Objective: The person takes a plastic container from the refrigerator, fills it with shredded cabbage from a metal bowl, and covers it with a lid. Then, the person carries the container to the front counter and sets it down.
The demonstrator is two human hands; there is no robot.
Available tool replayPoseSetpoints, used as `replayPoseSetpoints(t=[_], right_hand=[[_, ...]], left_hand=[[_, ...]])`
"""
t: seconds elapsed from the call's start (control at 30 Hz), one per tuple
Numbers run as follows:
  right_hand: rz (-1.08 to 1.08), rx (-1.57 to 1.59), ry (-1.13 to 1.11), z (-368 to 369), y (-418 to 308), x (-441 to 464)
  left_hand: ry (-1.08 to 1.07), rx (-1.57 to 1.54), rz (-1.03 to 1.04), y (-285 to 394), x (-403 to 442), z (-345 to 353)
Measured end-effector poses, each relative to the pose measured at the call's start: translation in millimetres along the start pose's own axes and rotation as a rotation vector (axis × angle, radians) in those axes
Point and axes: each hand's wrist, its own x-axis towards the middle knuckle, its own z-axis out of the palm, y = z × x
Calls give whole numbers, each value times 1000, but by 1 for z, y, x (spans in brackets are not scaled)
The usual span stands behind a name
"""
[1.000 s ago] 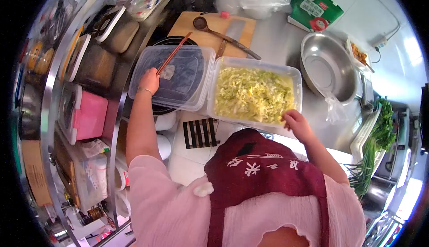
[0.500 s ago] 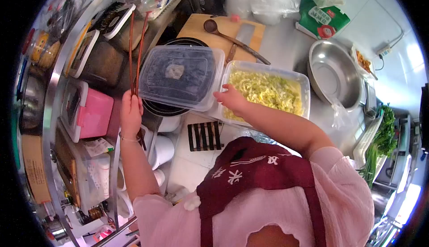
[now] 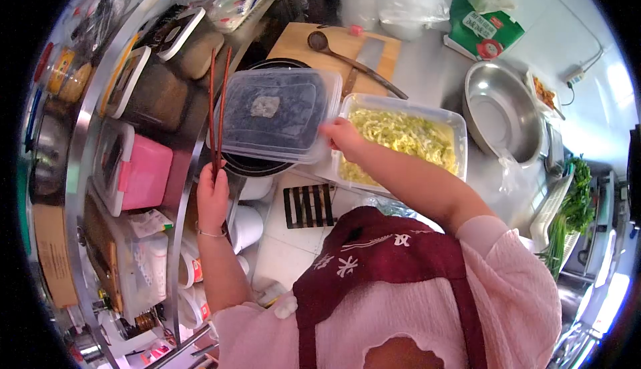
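My left hand (image 3: 213, 199) is closed around a pair of long reddish-brown chopsticks (image 3: 221, 108), whose tips point up and away. My right hand (image 3: 344, 136) pinches the right edge of a translucent plastic lid (image 3: 287, 118) with a pale patch in its middle. The lid lies over a round black pan (image 3: 257, 166), mostly hidden below it. Right beside my right hand stands a clear plastic tub (image 3: 461, 125) of shredded yellow-green cabbage (image 3: 407, 135); my forearm crosses its near side.
Behind the tub, a wooden cutting board (image 3: 294, 42) bears a dark ladle (image 3: 354, 64) and a cleaver (image 3: 370, 52). To the right are a steel bowl (image 3: 501, 108) and a basket of greens (image 3: 577, 199). Shelves with a pink box (image 3: 148, 172) line the left.
My left hand and the chopsticks have shifted right and slightly nearer to me. My right hand's fingers have closed at the lid's edge.
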Motion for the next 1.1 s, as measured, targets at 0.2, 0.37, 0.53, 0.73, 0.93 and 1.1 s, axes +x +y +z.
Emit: replayPoseSetpoints(t=[0.2, 0.37, 0.53, 0.73, 0.93, 1.1], right_hand=[[-57, 483, -264, -32, -8, -34], [-154, 619, -274, -102, -12, -107], [-220, 683, -17, -208, 21, -198], [-339, 714, 276, -280, 61, -258], [-650, 692, 399, -332, 48, -305], [-839, 785, 571, -349, 5, -353]], left_hand=[[2, -66, 22, 12, -1, 9], [-74, -161, 64, 36, -6, 22], [-141, -168, 126, 45, -9, 43], [-298, 23, 64, 46, -12, 87], [-461, 636, 296, 36, -15, 110], [-692, 837, 225, 41, -14, 156]])
